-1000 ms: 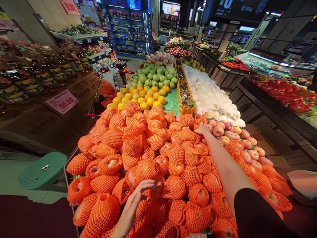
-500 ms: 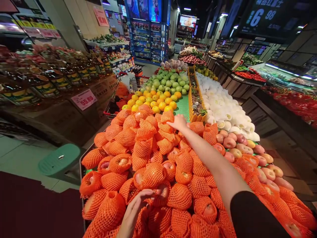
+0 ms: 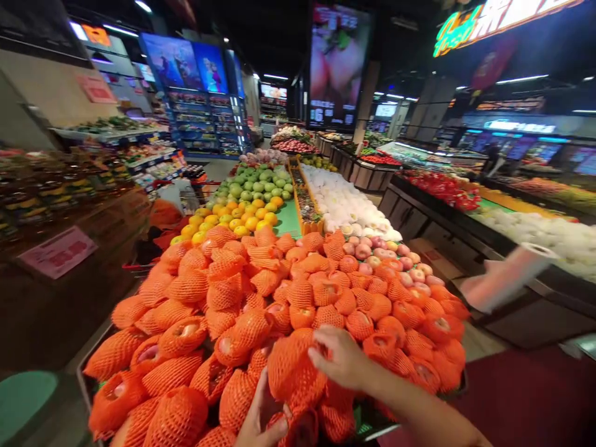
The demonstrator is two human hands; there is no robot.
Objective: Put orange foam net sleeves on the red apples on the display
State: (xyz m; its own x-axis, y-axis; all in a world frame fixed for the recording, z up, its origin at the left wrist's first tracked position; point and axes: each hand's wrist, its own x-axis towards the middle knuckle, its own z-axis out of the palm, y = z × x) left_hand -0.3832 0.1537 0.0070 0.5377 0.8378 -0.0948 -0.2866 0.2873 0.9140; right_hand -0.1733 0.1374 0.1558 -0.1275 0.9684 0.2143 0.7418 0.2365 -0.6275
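Observation:
An apple in an orange foam net (image 3: 296, 367) is between my two hands, low in the middle of the view, just above the pile. My right hand (image 3: 342, 357) comes from the right, its thumb and fingers closed on the net's upper right side. From below, my left hand (image 3: 263, 416) curls against the apple's lower left side; part of its grip is hidden. Around and under both hands lies a big heap of net-wrapped apples (image 3: 223, 292). Pinkish bare apples (image 3: 372, 251) lie at the heap's right rear.
Beyond the heap are oranges (image 3: 233, 217), green fruit (image 3: 261, 181), a yellow divider (image 3: 308, 202) and white-wrapped fruit (image 3: 347, 198). A plastic bag roll (image 3: 507, 279) stands at right. A green stool (image 3: 25, 403) is at lower left, bottles (image 3: 60, 186) behind it.
My right hand has come back from the far edge of the heap and now grips a netted apple beside my left hand. The view has turned right and up.

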